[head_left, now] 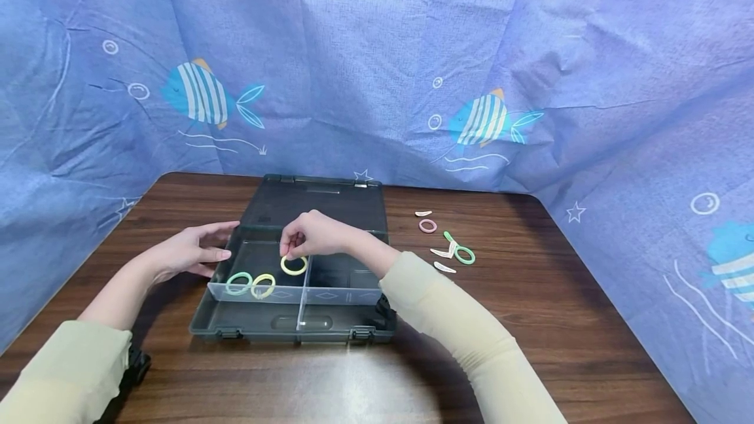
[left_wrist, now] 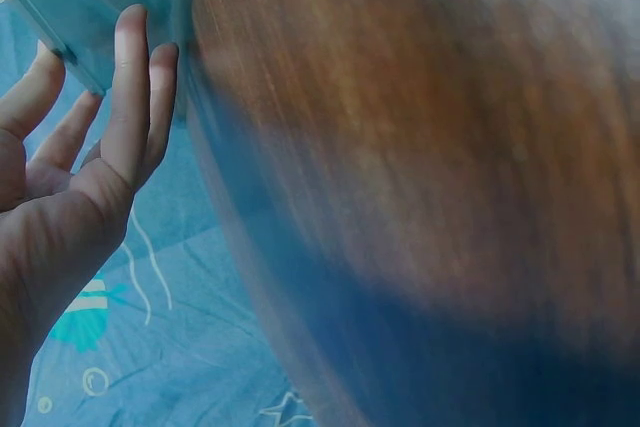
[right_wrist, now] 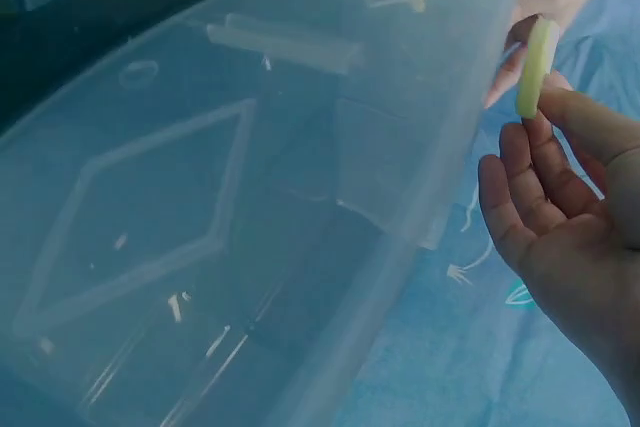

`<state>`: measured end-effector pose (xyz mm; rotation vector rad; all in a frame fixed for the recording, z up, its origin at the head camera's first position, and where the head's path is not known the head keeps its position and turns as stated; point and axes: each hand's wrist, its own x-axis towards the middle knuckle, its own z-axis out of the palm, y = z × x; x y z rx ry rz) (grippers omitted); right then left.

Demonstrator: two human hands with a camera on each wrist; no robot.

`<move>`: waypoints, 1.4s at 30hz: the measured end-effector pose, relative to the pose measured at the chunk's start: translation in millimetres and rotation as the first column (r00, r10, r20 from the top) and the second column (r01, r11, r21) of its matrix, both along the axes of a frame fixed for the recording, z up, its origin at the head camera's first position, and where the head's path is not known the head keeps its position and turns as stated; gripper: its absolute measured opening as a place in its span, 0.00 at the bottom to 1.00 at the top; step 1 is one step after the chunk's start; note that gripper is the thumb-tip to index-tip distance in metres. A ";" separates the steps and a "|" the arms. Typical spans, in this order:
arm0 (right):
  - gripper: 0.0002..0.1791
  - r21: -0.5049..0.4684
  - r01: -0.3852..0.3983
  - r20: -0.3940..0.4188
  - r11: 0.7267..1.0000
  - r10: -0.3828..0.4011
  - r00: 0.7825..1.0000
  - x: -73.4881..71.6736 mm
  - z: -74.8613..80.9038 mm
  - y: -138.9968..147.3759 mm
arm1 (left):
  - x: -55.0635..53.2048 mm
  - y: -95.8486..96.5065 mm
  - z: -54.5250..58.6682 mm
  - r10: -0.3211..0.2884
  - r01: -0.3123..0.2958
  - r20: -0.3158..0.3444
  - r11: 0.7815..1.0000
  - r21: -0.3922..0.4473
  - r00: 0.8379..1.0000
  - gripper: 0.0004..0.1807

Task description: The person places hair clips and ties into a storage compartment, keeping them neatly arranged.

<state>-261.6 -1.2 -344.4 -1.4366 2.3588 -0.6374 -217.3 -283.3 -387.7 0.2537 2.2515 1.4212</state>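
A dark translucent compartment box [head_left: 203,324] stands on the table with its lid [head_left: 312,201] laid back. My right hand [head_left: 323,234] pinches a yellow ring [head_left: 294,274] between thumb and fingertips over the back left compartment. In the right wrist view this yellow ring [right_wrist: 537,69] shows edge-on at the fingertips. My left hand [head_left: 179,255] is at the box's left side, fingers spread and thumb apart, fingertips at its wall. A green ring [head_left: 228,284] and another yellow ring [head_left: 273,286] are side by side at the clear divider [head_left: 347,296].
To the right of the box, on the wooden table [head_left: 518,319], are a pink ring [head_left: 421,226], a green ring [head_left: 473,256], a short green piece [head_left: 448,237] and several slim white pieces [head_left: 444,267]. A blue fish-print cloth [head_left: 365,84] hangs behind the table.
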 end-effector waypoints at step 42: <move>0.06 0.155 -0.134 0.112 0.979 0.117 0.987 -4.7 -34.7 -19.3 | -3.0 -2.4 -4.6 0.015 -0.015 0.011 1.000 -0.004 1.000 0.45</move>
